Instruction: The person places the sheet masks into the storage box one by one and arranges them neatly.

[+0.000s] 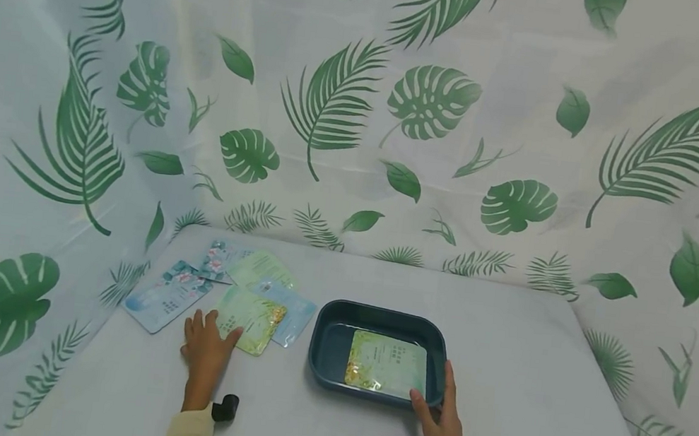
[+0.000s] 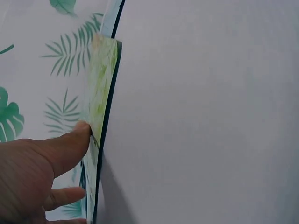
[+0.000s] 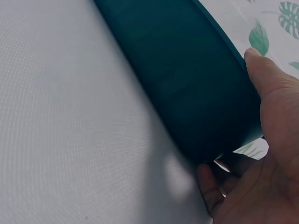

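A light green sheet mask packet [image 1: 252, 323] with yellow flowers lies at the front of a loose group of packets on the left. My left hand [image 1: 208, 349] is over its left edge, fingers spread; in the left wrist view the thumb [image 2: 74, 144] reaches the green packet [image 2: 103, 86] at its edge. My right hand [image 1: 447, 431] grips the near right corner of a dark blue-green rectangular basin [image 1: 330, 351], thumb at the rim [image 3: 236, 56] and other fingers low against the outside. Inside the basin lies another green sheet mask packet [image 1: 385, 364], face up.
Behind the front packet lie a light blue packet [image 1: 296, 315], a pale green packet [image 1: 262, 269] and blue floral packets [image 1: 165, 298], partly overlapping. They rest on a white table [image 1: 502, 348]. Leaf-printed cloth [image 1: 352, 197] hangs behind and at both sides.
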### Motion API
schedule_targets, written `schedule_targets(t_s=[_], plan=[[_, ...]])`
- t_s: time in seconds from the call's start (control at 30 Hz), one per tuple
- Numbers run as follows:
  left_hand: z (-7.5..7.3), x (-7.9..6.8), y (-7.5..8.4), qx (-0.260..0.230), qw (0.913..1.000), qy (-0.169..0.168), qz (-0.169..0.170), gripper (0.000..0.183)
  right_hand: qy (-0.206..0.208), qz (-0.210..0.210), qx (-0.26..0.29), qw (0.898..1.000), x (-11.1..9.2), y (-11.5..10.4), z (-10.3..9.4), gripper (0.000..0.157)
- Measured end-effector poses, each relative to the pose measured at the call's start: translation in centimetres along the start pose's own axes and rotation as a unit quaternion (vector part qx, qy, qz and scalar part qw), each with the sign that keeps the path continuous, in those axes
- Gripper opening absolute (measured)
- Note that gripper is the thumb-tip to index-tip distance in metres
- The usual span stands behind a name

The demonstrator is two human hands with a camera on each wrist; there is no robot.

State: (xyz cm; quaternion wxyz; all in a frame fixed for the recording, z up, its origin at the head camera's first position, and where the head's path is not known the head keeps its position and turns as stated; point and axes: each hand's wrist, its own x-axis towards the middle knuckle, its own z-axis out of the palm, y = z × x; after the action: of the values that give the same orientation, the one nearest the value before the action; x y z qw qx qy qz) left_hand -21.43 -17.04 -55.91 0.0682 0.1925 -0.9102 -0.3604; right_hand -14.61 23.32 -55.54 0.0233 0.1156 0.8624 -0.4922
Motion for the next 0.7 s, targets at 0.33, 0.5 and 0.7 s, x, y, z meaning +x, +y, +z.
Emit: schedule_targets(t_s=[0.33, 0.5, 0.7], plan=[[0.6, 0.2, 1.2, -0.005, 0.9997, 0.017, 0.014, 0.073, 0.002, -0.009, 0.002, 1.000, 0.1, 0.2, -0.2, 0.092], [0.3, 0.5, 1.2, -0.029, 0.9976, 0.062, 0.006, 0.055, 0.009, -0.023, 0.004, 1.000, 0.2, 0.0, -0.1, 0.091], [0.0, 0.8, 0.1, -0.063, 0.9921, 0.106, 0.022, 0.028, 0.010, -0.021, 0.004, 1.000, 0.0, 0.1, 0.0, 0.091]])
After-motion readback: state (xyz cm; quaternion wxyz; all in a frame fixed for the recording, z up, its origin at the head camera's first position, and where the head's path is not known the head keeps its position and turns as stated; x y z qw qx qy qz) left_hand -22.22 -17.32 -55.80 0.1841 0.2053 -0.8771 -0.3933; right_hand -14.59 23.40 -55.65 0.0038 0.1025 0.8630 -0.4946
